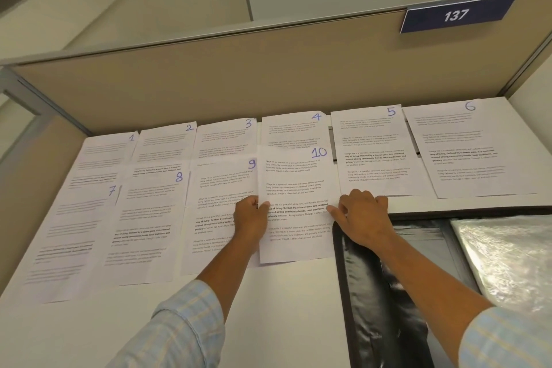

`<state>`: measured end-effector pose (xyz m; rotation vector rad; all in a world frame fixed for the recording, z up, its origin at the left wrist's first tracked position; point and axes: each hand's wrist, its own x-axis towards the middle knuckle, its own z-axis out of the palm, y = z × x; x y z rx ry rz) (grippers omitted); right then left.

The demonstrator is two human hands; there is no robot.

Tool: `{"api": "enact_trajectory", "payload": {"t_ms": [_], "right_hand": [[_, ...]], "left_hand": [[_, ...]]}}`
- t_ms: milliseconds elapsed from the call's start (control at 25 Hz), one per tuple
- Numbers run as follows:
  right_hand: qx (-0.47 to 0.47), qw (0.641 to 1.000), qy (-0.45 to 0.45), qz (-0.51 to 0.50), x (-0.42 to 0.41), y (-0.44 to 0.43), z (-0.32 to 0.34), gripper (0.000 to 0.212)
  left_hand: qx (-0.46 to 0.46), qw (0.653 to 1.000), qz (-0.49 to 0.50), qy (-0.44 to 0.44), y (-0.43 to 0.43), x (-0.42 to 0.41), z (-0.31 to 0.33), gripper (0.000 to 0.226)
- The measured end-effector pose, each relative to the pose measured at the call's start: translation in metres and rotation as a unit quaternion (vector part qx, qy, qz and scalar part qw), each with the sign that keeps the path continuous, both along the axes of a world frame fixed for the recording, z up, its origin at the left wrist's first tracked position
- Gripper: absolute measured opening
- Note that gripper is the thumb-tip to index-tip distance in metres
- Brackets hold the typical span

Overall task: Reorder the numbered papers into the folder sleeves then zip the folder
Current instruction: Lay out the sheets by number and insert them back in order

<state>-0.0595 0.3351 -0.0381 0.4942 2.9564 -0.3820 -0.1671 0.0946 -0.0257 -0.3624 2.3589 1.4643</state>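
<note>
White printed sheets numbered 1 to 10 (373, 158) are laid in order on the white desk (283, 308), sheet 10 (294, 176) pinched at its side edges by the left grip (252, 218) and right grip (363, 215); the open black zip folder with shiny clear sleeves (367, 293), near right, is judged unfilled and unzipped.

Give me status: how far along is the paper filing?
Done: the numbered sheets lie face up in order on the desk, 1 to 6 in the back row and 7 to 10 in front. In hand: the left hand and right hand pinch sheet 10 by its side edges. Left: the folder lies open; its visible sleeve shows no numbered sheet, so filing and zipping remain.
</note>
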Motion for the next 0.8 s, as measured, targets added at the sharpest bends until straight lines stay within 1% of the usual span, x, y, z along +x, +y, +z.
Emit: {"api": "enact_trajectory", "payload": {"t_ms": [120,160,240,320,360,440,480,520,600,680,800], "right_hand": [[-0.005,1.0,0.009,-0.005,0.004,0.0,0.001,0.046],[-0.005,1.0,0.011,-0.006,0.005,-0.001,0.0,0.046],[0.001,1.0,0.009,-0.006,0.008,-0.002,0.001,0.045],[0.01,1.0,0.004,-0.006,0.01,-0.004,-0.001,0.045],[0.015,1.0,0.002,-0.006,0.011,-0.004,-0.002,0.044],[0.019,1.0,0.004,-0.006,0.014,-0.006,-0.005,0.042],[0.018,1.0,0.005,-0.006,0.015,-0.007,-0.006,0.041],[0.017,1.0,0.006,-0.007,0.017,-0.008,-0.007,0.041],[0.026,1.0,0.003,-0.005,0.02,-0.01,-0.006,0.041],[0.041,0.999,0.002,0.002,0.023,-0.014,-0.005,0.042],[0.048,0.999,0.002,0.01,0.031,-0.02,-0.002,0.045]], "left_hand": [[-0.017,0.999,-0.027,0.017,0.004,0.001,0.0,0.003],[-0.037,0.998,-0.046,0.037,0.005,0.002,0.001,0.008],[-0.112,0.985,-0.088,0.097,0.006,0.003,-0.001,0.034],[-0.197,0.964,-0.111,0.14,0.005,0.004,-0.002,0.061],[-0.244,0.949,-0.128,0.151,0.004,0.006,-0.002,0.066],[-0.343,0.907,-0.18,0.164,0.002,0.009,-0.002,0.065],[-0.371,0.89,-0.207,0.165,0.0,0.011,-0.002,0.063],[-0.382,0.88,-0.231,0.162,-0.001,0.013,-0.005,0.06],[-0.387,0.871,-0.258,0.16,-0.003,0.016,-0.012,0.058],[-0.381,0.872,-0.263,0.158,-0.005,0.019,-0.015,0.059],[-0.373,0.871,-0.269,0.174,-0.004,0.027,-0.01,0.067]]}}
